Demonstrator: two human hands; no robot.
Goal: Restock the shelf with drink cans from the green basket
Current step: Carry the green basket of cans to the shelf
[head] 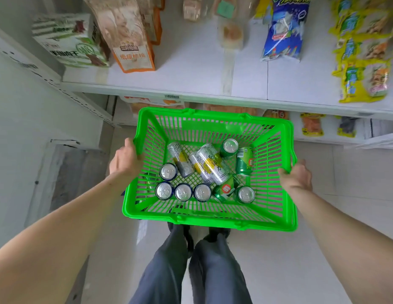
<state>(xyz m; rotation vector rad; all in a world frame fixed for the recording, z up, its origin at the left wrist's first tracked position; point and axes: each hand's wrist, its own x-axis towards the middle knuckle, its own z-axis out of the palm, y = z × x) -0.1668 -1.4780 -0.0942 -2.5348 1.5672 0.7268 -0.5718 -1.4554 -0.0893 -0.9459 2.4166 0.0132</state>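
I hold a green plastic basket in front of me, above my legs. My left hand grips its left rim and my right hand grips its right rim. Several drink cans lie in the basket: silver-and-yellow cans on their sides in the middle, green cans at the right, and upright cans showing their silver tops along the near side. The white shelf runs just beyond the basket.
On the shelf stand a green-and-white box, an orange bag, a blue bag and yellow packets. A lower shelf holds more packets. A white wall is at the left, tiled floor below.
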